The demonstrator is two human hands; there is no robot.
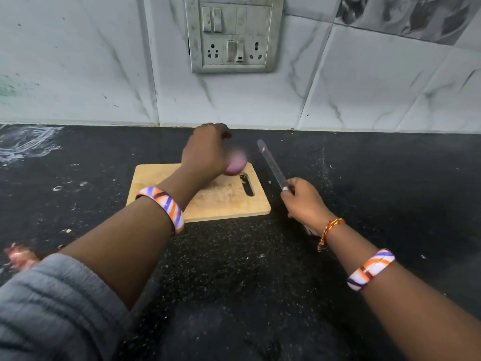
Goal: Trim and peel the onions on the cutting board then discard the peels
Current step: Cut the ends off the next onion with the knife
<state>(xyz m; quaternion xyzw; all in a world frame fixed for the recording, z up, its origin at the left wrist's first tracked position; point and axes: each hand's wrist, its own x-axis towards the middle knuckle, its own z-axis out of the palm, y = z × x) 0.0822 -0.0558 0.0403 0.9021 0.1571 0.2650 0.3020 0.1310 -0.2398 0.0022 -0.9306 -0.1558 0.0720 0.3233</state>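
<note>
A small wooden cutting board (229,201) lies on the black counter. My left hand (205,149) is over its far edge, closed around a purple peeled onion (236,165) that looks blurred. To the right of the board, my right hand (304,199) grips the handle of a knife (270,165), whose blade points away toward the wall, off the board. Only this one onion is visible; my left hand hides most of it.
A heap of reddish onion peels (19,256) lies at the counter's left edge by my grey sleeve. A tiled wall with a switch and socket panel (234,35) rises just behind the board. White smears (26,142) mark the counter's far left.
</note>
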